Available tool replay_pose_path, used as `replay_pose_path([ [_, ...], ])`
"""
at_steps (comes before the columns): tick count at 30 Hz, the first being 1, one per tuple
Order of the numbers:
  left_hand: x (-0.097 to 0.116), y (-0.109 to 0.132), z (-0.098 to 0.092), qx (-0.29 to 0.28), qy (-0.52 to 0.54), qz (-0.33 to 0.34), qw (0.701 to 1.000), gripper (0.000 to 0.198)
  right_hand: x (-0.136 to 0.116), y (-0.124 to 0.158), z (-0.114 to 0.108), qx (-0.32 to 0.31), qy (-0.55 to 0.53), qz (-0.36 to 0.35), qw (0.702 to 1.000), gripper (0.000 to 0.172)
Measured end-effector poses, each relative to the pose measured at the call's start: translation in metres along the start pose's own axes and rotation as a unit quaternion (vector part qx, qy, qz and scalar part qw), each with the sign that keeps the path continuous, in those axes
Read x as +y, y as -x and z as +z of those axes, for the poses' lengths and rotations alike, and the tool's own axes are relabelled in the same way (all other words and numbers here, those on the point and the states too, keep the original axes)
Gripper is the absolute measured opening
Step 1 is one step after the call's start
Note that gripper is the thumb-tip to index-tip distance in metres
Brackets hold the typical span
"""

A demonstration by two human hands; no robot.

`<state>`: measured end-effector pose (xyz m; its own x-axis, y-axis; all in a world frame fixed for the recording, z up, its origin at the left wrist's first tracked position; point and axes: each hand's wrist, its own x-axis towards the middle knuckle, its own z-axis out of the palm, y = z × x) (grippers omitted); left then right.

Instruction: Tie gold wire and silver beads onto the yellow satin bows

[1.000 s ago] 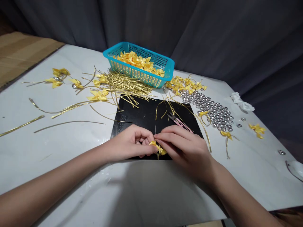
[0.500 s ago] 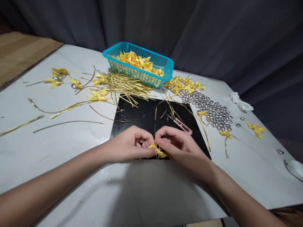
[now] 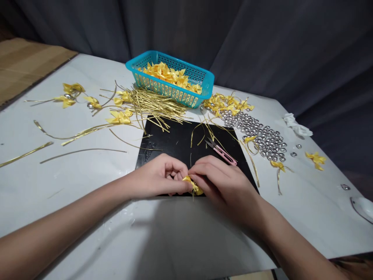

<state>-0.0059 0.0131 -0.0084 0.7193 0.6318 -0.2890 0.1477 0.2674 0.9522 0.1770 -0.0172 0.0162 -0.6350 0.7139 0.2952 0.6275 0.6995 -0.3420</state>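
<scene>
Pinching a yellow ribbon bow (image 3: 197, 189) over the near edge of the black mat (image 3: 169, 140), well in from the table's front edge, the left hand (image 3: 159, 177) is clamping thumb and fingers on it. The right hand (image 3: 223, 181) is now arching knuckles-up, rolled over since half a second ago — its fingers bunching beside a thin strand (image 3: 190, 159), grip hidden — so the strand is probably being twisted.

both hands (image 3: 163, 177) pinching close together, forearms (image 3: 75, 214) angled inward

A dark grey curtain (image 3: 180, 23) hangs in folds behind the white table (image 3: 72, 179).
</scene>
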Motion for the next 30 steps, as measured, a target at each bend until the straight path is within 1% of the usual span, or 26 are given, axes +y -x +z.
replay_pose_path([
  [3, 0.0009, 0.0004, 0.0013, 0.002, 0.003, -0.001, 1.0, 0.02, 0.0007, -0.0023, -0.0017, -0.001, -0.114, 0.042, 0.993, 0.012],
  [5, 0.0011, 0.0007, 0.0022, 0.003, 0.001, 0.003, 1.0, 0.022, -0.0012, -0.0042, -0.0041, -0.023, -0.18, 0.111, 0.977, 0.013],
  [6, 0.0009, 0.0009, 0.0025, 0.002, -0.003, 0.006, 1.0, 0.022, -0.0028, -0.0052, -0.0053, -0.042, -0.216, 0.159, 0.962, 0.014],
  [7, 0.0005, 0.001, 0.0027, 0.001, -0.009, 0.009, 1.0, 0.023, -0.0047, -0.0061, -0.0065, -0.066, -0.256, 0.21, 0.941, 0.015],
  [9, -0.0007, 0.001, 0.0027, -0.002, -0.029, 0.016, 0.999, 0.022, -0.0078, -0.0075, -0.0078, -0.105, -0.34, 0.294, 0.887, 0.017],
  [10, -0.0013, 0.001, 0.0026, -0.003, -0.039, 0.02, 0.999, 0.022, -0.0087, -0.008, -0.0079, -0.115, -0.379, 0.325, 0.859, 0.018],
  [12, -0.0023, 0.0008, 0.0023, -0.007, -0.055, 0.024, 0.998, 0.022, -0.0087, -0.0086, -0.0071, -0.122, -0.434, 0.361, 0.816, 0.019],
  [14, -0.0023, 0.0008, 0.0021, -0.013, -0.061, 0.022, 0.998, 0.022, -0.0068, -0.0088, -0.0056, -0.124, -0.465, 0.379, 0.79, 0.02],
  [16, -0.0013, 0.0011, 0.0022, -0.013, -0.06, 0.019, 0.998, 0.021, -0.0045, -0.009, -0.0043, -0.132, -0.479, 0.39, 0.775, 0.02],
  [18, 0.0003, 0.0016, 0.0025, -0.007, -0.054, 0.017, 0.998, 0.018, -0.0032, -0.0096, -0.0037, -0.136, -0.48, 0.397, 0.77, 0.02],
  [20, 0.0014, 0.0021, 0.0027, 0.0, -0.045, 0.015, 0.999, 0.017, -0.0032, -0.0101, -0.0036, -0.129, -0.474, 0.398, 0.774, 0.019],
  [21, 0.0016, 0.0021, 0.0028, 0.002, -0.041, 0.012, 0.999, 0.018, -0.0034, -0.0102, -0.0038, -0.122, -0.468, 0.393, 0.782, 0.019],
  [22, 0.0016, 0.0021, 0.0027, 0.003, -0.038, 0.009, 0.999, 0.018, -0.0035, -0.01, -0.0039, -0.114, -0.457, 0.383, 0.795, 0.019],
  [23, 0.0014, 0.0019, 0.0026, 0.004, -0.033, 0.006, 0.999, 0.018, -0.0036, -0.0096, -0.004, -0.101, -0.439, 0.367, 0.814, 0.018],
  [24, 0.0012, 0.0016, 0.0024, 0.007, -0.027, 0.004, 1.0, 0.018, -0.0034, -0.0088, -0.0039, -0.081, -0.411, 0.34, 0.842, 0.017],
  [25, 0.0009, 0.0012, 0.0021, 0.01, -0.02, 0.001, 1.0, 0.018, -0.003, -0.0077, -0.0036, -0.055, -0.37, 0.303, 0.877, 0.016],
  [27, 0.0005, 0.0007, 0.0015, 0.013, -0.005, 0.0, 1.0, 0.019, -0.0018, -0.0049, -0.002, 0.002, -0.271, 0.198, 0.942, 0.012],
  [28, 0.0005, 0.0006, 0.0011, 0.013, -0.001, 0.001, 1.0, 0.02, -0.0011, -0.0034, -0.0008, 0.023, -0.225, 0.142, 0.964, 0.01],
  [29, 0.0005, 0.0006, 0.0007, 0.009, 0.0, 0.001, 1.0, 0.02, -0.0005, -0.002, 0.0006, 0.036, -0.189, 0.093, 0.977, 0.009],
  [30, 0.0007, 0.0007, 0.0004, 0.004, -0.002, 0.001, 1.0, 0.02, 0.0, -0.0009, 0.002, 0.039, -0.166, 0.059, 0.984, 0.009],
])
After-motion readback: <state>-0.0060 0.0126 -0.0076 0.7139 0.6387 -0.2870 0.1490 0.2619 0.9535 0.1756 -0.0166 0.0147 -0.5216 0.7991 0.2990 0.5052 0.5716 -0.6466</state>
